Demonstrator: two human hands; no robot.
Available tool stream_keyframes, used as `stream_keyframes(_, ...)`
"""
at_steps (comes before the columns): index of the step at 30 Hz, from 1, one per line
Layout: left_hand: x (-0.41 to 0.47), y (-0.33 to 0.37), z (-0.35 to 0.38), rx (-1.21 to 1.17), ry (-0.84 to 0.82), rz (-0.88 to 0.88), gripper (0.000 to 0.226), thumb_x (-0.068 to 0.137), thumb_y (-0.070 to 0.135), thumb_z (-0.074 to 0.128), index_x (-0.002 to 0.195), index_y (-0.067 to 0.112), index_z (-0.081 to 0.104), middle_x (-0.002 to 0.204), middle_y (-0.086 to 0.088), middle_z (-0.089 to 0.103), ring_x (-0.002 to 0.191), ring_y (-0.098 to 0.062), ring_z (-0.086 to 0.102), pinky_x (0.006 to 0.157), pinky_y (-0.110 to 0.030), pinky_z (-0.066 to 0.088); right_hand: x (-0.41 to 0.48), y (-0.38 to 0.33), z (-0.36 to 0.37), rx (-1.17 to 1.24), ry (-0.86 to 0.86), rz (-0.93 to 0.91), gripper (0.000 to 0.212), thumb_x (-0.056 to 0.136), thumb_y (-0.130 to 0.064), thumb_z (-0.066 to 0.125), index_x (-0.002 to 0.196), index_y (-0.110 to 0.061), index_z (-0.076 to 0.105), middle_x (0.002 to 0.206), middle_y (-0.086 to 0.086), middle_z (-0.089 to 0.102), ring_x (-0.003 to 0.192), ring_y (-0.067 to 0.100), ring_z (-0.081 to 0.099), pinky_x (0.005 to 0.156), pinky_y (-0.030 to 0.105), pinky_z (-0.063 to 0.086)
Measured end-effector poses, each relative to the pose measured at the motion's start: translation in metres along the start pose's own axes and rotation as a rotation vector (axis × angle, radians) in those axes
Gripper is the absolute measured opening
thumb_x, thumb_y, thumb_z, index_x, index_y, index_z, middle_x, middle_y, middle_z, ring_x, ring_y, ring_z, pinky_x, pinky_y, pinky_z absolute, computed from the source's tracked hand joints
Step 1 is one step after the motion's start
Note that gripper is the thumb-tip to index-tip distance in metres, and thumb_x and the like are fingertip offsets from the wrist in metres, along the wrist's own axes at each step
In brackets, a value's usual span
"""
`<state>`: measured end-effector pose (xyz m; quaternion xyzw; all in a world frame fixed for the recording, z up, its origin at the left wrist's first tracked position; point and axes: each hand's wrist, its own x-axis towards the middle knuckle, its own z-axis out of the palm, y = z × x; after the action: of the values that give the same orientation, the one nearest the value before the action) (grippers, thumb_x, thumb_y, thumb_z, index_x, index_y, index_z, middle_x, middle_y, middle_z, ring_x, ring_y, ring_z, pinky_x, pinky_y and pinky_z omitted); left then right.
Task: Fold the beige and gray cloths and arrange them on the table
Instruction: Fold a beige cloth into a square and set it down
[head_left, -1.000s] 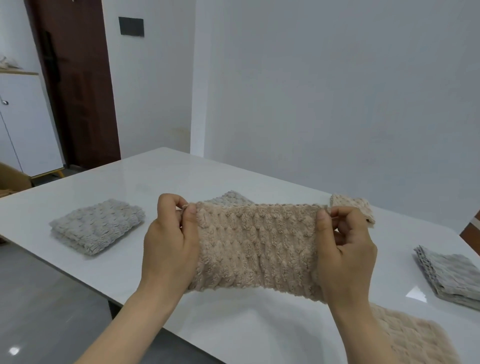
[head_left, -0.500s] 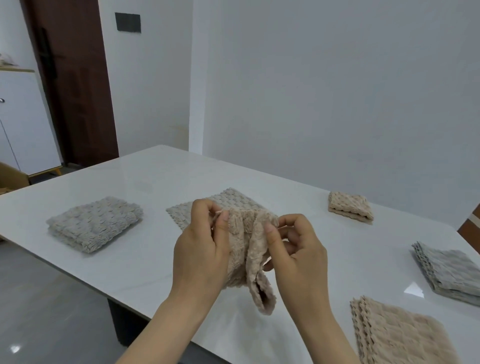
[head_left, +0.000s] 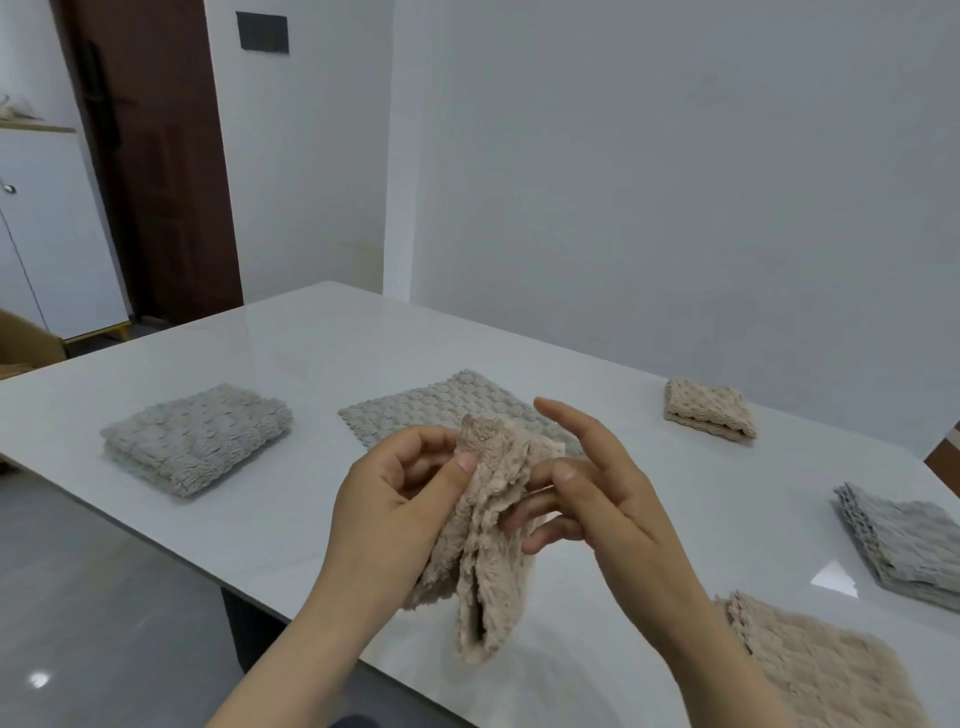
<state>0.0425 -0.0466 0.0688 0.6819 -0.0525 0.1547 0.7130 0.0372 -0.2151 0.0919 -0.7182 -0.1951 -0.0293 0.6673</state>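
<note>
A beige cloth hangs doubled over above the near edge of the white table. My left hand pinches its top edge between thumb and fingers. My right hand is beside it with fingers spread, fingertips touching the cloth's right side. A flat gray cloth lies on the table just behind my hands, partly hidden by them. A folded gray cloth sits at the left. A small folded beige cloth sits at the far right.
A stack of gray cloths lies at the right edge and a stack of beige cloths at the near right. A dark door and a white cabinet stand beyond the table's left end. A wall runs behind the table.
The beige cloth was stretched wide between both hands, then brought together into a fold. My right hand has let go of its pinch and spread its fingers; the left hand holds both edges.
</note>
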Motion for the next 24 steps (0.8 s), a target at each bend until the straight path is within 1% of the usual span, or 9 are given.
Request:
stream_keyframes(2, 0.000, 0.001, -0.002, 0.006, -0.005, 0.011, 0.011, 0.085, 0.017, 0.066, 0.095, 0.014, 0.068, 0.081, -0.002, 0.076, 0.062, -0.006, 0.064, 0.057, -0.014, 0.044, 0.002, -0.002, -0.002, -0.052, -0.057, -0.014, 0.043, 0.097, 0.005, 0.044, 0.126, -0.024, 0.055, 0.074, 0.005, 0.068, 0.073, 0.031, 0.071, 0.063, 0.030, 0.055)
stream_keyframes(6, -0.001, 0.001, -0.005, 0.016, -0.002, 0.021, 0.008, 0.084, 0.015, 0.066, 0.092, 0.014, 0.068, 0.079, -0.003, 0.075, 0.067, -0.011, 0.067, 0.061, -0.017, 0.048, 0.008, -0.004, -0.003, -0.113, -0.092, -0.025, 0.034, 0.093, 0.009, 0.049, 0.110, -0.017, 0.063, 0.073, 0.009, 0.069, 0.068, 0.027, 0.070, 0.063, 0.028, 0.054)
stream_keyframes(8, -0.002, 0.001, -0.005, 0.026, 0.011, 0.029, 0.007, 0.083, 0.014, 0.067, 0.090, 0.016, 0.068, 0.079, -0.001, 0.075, 0.071, -0.011, 0.068, 0.064, -0.017, 0.050, 0.010, -0.005, -0.003, -0.137, -0.099, -0.026, 0.026, 0.092, 0.007, 0.053, 0.104, -0.014, 0.063, 0.070, 0.008, 0.068, 0.064, 0.026, 0.069, 0.062, 0.028, 0.054)
stream_keyframes(11, -0.003, 0.003, -0.005, 0.065, 0.029, 0.039, 0.008, 0.082, 0.014, 0.068, 0.086, 0.020, 0.067, 0.075, 0.003, 0.074, 0.063, -0.005, 0.065, 0.059, -0.012, 0.047, 0.015, -0.006, -0.003, -0.202, -0.084, -0.044, 0.017, 0.088, 0.002, 0.062, 0.093, -0.014, 0.065, 0.067, 0.011, 0.066, 0.056, 0.021, 0.065, 0.056, 0.027, 0.051)
stream_keyframes(13, -0.004, 0.004, -0.005, 0.102, 0.058, 0.046, 0.009, 0.082, 0.015, 0.069, 0.083, 0.023, 0.067, 0.074, 0.005, 0.074, 0.059, -0.002, 0.063, 0.057, -0.011, 0.046, 0.018, -0.006, -0.003, -0.283, -0.042, -0.072, 0.017, 0.084, -0.003, 0.069, 0.083, -0.020, 0.066, 0.059, 0.006, 0.059, 0.048, 0.013, 0.055, 0.051, 0.022, 0.043)
stream_keyframes(15, -0.004, 0.003, -0.004, 0.143, 0.099, 0.045, 0.008, 0.082, 0.017, 0.070, 0.081, 0.024, 0.068, 0.074, 0.006, 0.074, 0.066, -0.005, 0.067, 0.060, -0.012, 0.048, 0.020, -0.007, -0.004, -0.372, 0.003, -0.126, 0.017, 0.079, -0.008, 0.076, 0.077, -0.022, 0.067, 0.054, -0.005, 0.050, 0.048, 0.007, 0.043, 0.050, 0.016, 0.036)
stream_keyframes(20, -0.004, 0.005, 0.001, 0.159, 0.086, 0.012, 0.005, 0.082, 0.019, 0.071, 0.082, 0.024, 0.071, 0.075, 0.006, 0.074, 0.072, -0.011, 0.070, 0.066, -0.026, 0.056, 0.021, -0.018, -0.003, -0.522, 0.058, -0.214, 0.021, 0.073, -0.016, 0.082, 0.071, -0.028, 0.065, 0.071, -0.009, 0.058, 0.054, 0.008, 0.048, 0.054, 0.011, 0.034)
stream_keyframes(22, -0.006, 0.006, 0.001, 0.167, 0.074, 0.024, 0.007, 0.082, 0.020, 0.070, 0.080, 0.026, 0.071, 0.075, 0.007, 0.074, 0.072, -0.010, 0.070, 0.064, -0.027, 0.055, 0.021, -0.019, -0.003, -0.556, 0.024, -0.175, 0.018, 0.076, -0.018, 0.079, 0.072, -0.027, 0.065, 0.057, -0.014, 0.056, 0.046, 0.006, 0.046, 0.050, 0.008, 0.032)
stream_keyframes(24, -0.007, 0.007, 0.002, 0.172, 0.074, 0.030, 0.010, 0.083, 0.020, 0.069, 0.078, 0.029, 0.070, 0.073, 0.009, 0.073, 0.068, -0.007, 0.069, 0.055, -0.024, 0.051, 0.022, -0.017, -0.004, -0.559, -0.002, -0.142, 0.015, 0.078, -0.019, 0.077, 0.073, -0.026, 0.065, 0.046, -0.015, 0.050, 0.041, 0.006, 0.040, 0.047, 0.009, 0.030)
